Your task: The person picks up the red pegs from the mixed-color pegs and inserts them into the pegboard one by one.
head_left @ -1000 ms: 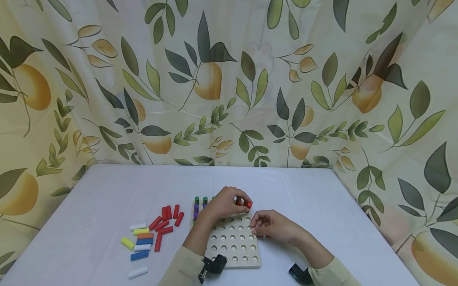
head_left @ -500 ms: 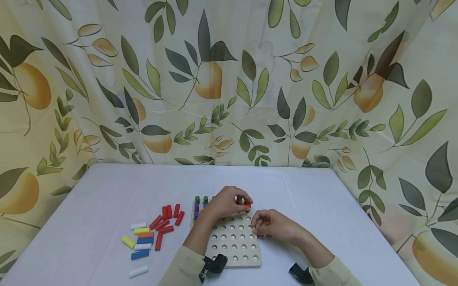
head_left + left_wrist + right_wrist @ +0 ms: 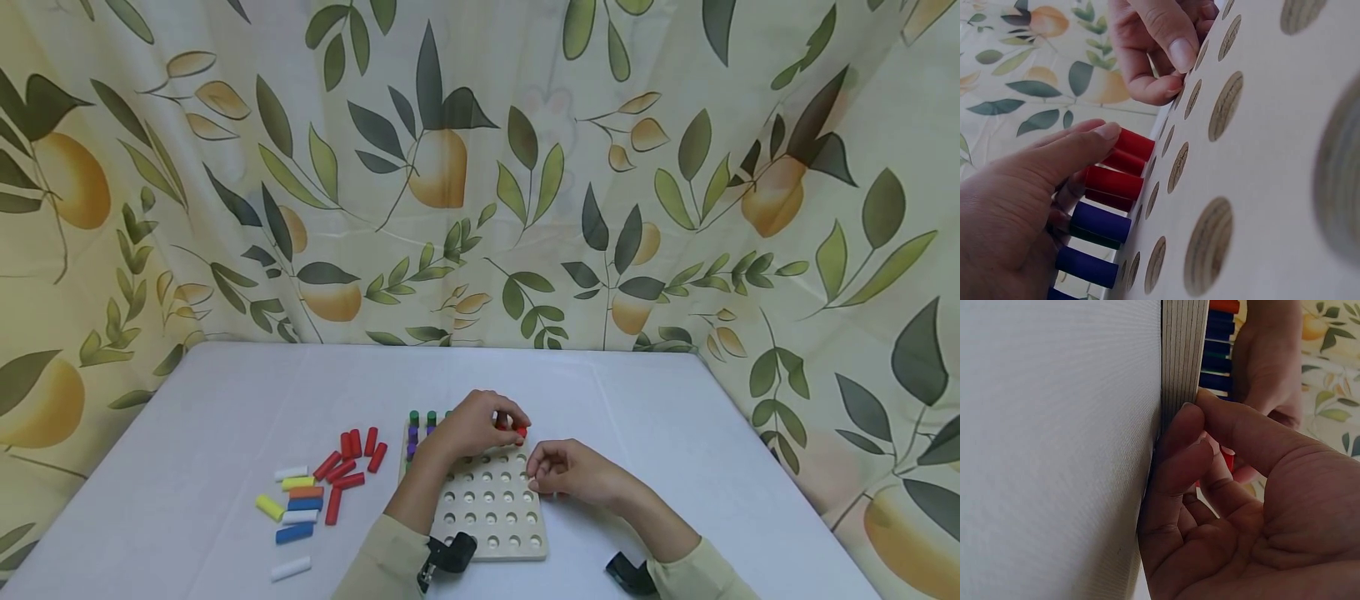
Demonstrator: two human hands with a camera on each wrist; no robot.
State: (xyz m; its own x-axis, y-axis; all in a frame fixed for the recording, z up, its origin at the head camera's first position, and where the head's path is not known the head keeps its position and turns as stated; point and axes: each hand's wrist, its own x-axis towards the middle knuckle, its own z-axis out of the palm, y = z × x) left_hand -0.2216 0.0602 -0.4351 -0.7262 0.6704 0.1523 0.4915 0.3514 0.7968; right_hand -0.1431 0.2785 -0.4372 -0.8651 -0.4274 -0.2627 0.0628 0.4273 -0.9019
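My left hand (image 3: 480,421) reaches over the far right corner of a pale wooden pegboard (image 3: 498,533). Its thumb and fingers pinch a red peg (image 3: 1136,144) standing at the board's far row. Beside that peg, in the left wrist view, stand another red peg (image 3: 1113,182) and several blue-purple pegs (image 3: 1088,267). At the board's right edge, my right hand (image 3: 577,475) grips the side, thumb at the top edge and curled fingers against the layered wood (image 3: 1183,356). Green pegs (image 3: 414,417) and purple pegs (image 3: 412,450) stand at the far left, partly hidden by the left arm.
Loose red pegs (image 3: 348,482) lie left of the board. Nearer are yellow pegs (image 3: 269,508), blue pegs (image 3: 294,533), white pegs (image 3: 290,569) and an orange peg (image 3: 305,493). A white cloth covers the table (image 3: 622,400); a leaf-patterned curtain (image 3: 480,250) hangs behind.
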